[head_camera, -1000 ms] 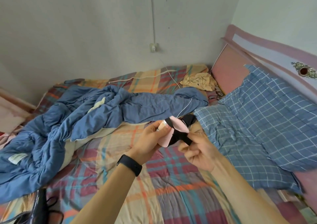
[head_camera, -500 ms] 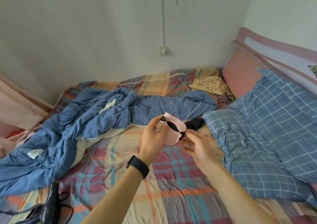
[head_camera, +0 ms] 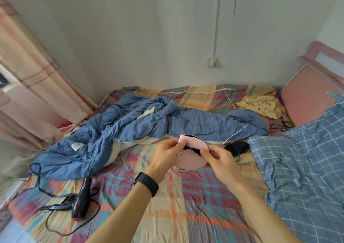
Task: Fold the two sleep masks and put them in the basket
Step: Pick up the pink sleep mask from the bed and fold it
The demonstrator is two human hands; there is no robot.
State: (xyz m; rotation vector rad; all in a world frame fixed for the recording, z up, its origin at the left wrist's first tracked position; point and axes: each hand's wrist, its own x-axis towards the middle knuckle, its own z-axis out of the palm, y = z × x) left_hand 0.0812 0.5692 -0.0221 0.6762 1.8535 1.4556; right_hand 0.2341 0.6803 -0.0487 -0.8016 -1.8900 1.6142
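A pink sleep mask [head_camera: 191, 149] with a black strap is held up over the plaid bed between both hands. My left hand [head_camera: 165, 157] pinches its left end and my right hand [head_camera: 221, 160] pinches its right end; the top part is bent over. A black sleep mask [head_camera: 237, 147] lies on the bed just right of my right hand, beside the checked pillow. No basket is in view.
A crumpled blue duvet [head_camera: 149, 131] covers the far left of the bed. A black hair dryer [head_camera: 81, 200] with its cord lies near left. Blue checked pillows [head_camera: 301, 168] fill the right side. A yellow cloth [head_camera: 260, 106] and a white cable [head_camera: 236, 133] lie at the back.
The camera has turned left and down, bringing the hair dryer and curtain into view. My hands have spread the pink mask wider and lowered it slightly.
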